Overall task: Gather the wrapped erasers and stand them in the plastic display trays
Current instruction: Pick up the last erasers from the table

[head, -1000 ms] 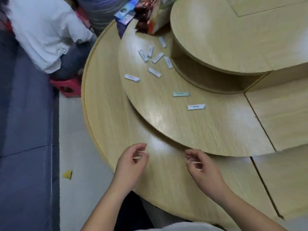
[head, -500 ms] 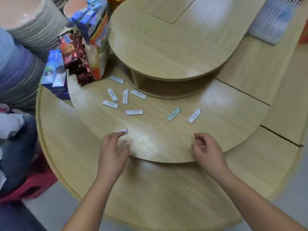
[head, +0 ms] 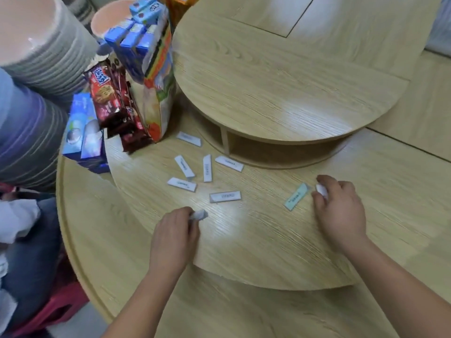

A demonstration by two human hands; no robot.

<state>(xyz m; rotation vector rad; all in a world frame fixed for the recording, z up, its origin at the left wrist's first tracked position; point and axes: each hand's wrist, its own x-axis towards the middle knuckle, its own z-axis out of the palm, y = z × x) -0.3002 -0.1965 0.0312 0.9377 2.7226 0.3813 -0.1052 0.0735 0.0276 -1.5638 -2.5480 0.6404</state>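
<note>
While my left hand [head: 174, 236] rests on the middle tier [head: 256, 240] just inside its near rim, its fingertips pinch one white wrapped eraser [head: 199, 214], whose end pokes out toward the centre. My right hand [head: 341, 211] lies farther right on the same tier, well in from the curved edge, fingers curled round a second white eraser [head: 322, 190]; only its end shows. A green eraser [head: 296, 196] lies flat and slanted just left of that hand, though I cannot tell whether my fingers touch it.

A broad stretch of glossy wood runs between my hands. Past it lies the nearest flat eraser [head: 225, 196], and behind that the scattered white erasers [head: 207, 168] lie loosely apart, reaching back to the farthest eraser [head: 189, 139], near the overhanging edge of the top tier [head: 280, 93]. Snack packs [head: 136, 93] crowd the tier's left side, some leaning on the top tier. Stacked bowls [head: 44, 52] stand beyond them. Below my wrists the lower tier [head: 219, 311] juts out past the middle rim.
</note>
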